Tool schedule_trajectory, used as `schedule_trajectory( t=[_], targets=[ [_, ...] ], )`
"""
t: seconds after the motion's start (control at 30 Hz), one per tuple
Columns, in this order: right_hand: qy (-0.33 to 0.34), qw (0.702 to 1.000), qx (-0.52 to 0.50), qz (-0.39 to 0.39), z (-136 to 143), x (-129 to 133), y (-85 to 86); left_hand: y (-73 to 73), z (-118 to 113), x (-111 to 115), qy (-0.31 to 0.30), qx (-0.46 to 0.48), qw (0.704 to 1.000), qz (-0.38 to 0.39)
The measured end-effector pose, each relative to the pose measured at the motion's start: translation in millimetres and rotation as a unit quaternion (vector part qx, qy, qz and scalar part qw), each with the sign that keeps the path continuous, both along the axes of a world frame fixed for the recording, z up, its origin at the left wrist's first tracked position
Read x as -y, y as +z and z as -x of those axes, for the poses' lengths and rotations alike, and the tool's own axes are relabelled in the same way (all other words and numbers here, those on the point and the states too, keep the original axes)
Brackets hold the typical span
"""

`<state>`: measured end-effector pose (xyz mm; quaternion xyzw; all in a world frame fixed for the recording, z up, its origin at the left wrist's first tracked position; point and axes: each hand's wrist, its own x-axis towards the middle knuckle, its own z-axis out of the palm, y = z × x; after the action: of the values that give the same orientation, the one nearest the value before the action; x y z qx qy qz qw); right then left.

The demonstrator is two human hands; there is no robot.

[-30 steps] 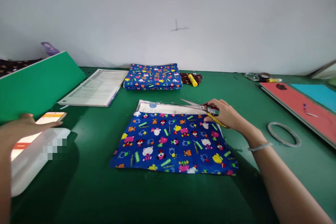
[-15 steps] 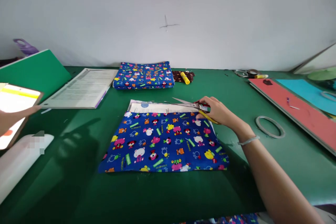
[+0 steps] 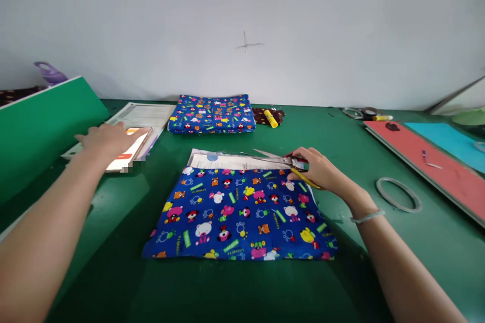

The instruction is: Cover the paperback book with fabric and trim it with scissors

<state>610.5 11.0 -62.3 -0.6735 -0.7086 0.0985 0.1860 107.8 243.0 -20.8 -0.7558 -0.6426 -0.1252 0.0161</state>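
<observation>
At the back, a pale wall with a thin, cross-like dark mark near its middle. Before it, across the full width of the view, a green table. To the left, a green board, tilted up, with a purple handled object showing behind it. Spread in the middle of the table, a blue cloth printed with bears, dogs and paw marks. To the right, lying slantwise, a red board, with a bright blue sheet next to it. Near the wall, folded, a second cloth in the same pattern; just left of it, printed pages. Along the far edge of the blue cloth, a strip of printed paper.

Left of the blue cloth, stretched forward and palm down over a phone with a lit screen, the left hand. Hard to tell whether clasping the phone or merely lying on it. Beneath both, the printed pages.

At the blue cloth's far right corner, the right hand, curled around the handles of scissors; blades parted, pointing left, over the paper strip.

Farther right, a flat translucent ring. Beside the folded cloth, on dark brown fabric, a yellow stick.
</observation>
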Motion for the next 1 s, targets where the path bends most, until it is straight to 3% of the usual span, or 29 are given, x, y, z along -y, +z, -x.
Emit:
schedule_trajectory(
  t=[0.1, 0.3, 0.37, 0.43, 0.53, 0.63, 0.7, 0.77, 0.87, 1.0],
  targets=[
    [0.004, 1.000, 0.001, -0.007, 0.4, -0.3, -1.1, 12.5, -1.3, 14.8, 0.072, -0.061, 0.995, 0.014],
    [0.008, 1.000, 0.004, -0.005, 1.8, 0.4, -0.7, 16.3, -3.5, 24.9, 0.060, -0.042, 0.994, 0.075],
    [0.008, 1.000, 0.003, -0.007, 0.9, -0.1, -1.2, 15.9, -5.0, 27.5, 0.066, -0.015, 0.997, 0.028],
    [0.008, 1.000, 0.002, -0.010, -0.1, -0.8, -2.1, 16.6, -14.1, 35.9, 0.060, 0.032, 0.993, -0.094],
    [0.008, 1.000, 0.004, -0.017, 0.5, -2.2, -3.2, 14.2, -50.4, 62.5, -0.026, 0.106, 0.960, -0.258],
    [-0.002, 1.000, 0.011, -0.024, 4.8, -3.5, -3.7, -1.4, -103.6, 96.3, -0.215, 0.126, 0.947, -0.200],
    [-0.017, 0.999, 0.004, -0.030, 7.9, -4.0, -3.7, -18.8, -132.8, 112.9, -0.313, 0.093, 0.939, -0.107],
    [-0.034, 0.998, -0.008, -0.046, 10.0, -4.2, -3.3, -37.1, -148.2, 120.4, -0.345, 0.070, 0.935, -0.054],
    [-0.052, 0.995, -0.014, -0.083, 11.7, -3.6, -1.5, -56.7, -148.6, 119.5, -0.363, 0.080, 0.928, -0.028],
    [-0.042, 0.993, -0.020, -0.108, 20.6, -0.8, 2.9, -60.0, -141.1, 118.4, -0.379, 0.093, 0.918, -0.065]
  ],
)
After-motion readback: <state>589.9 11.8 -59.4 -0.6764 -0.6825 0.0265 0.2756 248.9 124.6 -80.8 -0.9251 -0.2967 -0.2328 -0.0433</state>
